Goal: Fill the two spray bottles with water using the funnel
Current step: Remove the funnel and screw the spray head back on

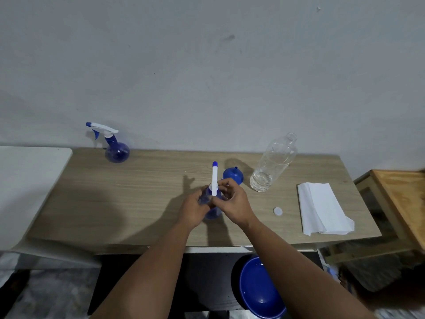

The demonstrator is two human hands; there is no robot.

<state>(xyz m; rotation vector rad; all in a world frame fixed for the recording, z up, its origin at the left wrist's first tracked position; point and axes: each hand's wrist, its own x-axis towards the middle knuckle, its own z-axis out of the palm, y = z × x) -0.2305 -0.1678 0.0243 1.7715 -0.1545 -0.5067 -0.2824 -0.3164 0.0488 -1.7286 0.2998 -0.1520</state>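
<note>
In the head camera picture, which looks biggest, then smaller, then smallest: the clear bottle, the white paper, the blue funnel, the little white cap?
1. Clear bottle and white paper: they look about alike, too close to rank.
2. Blue funnel, partly hidden behind the right hand.
3. Little white cap.

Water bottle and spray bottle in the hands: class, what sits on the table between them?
The head view shows the blue funnel between the water bottle and the held spray bottle.

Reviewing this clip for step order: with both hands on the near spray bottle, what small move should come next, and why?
Probably keep twisting the sprayer head on. The left hand grips the near spray bottle, the right hand pinches its collar, and the clear bottle is nearly empty.
</note>
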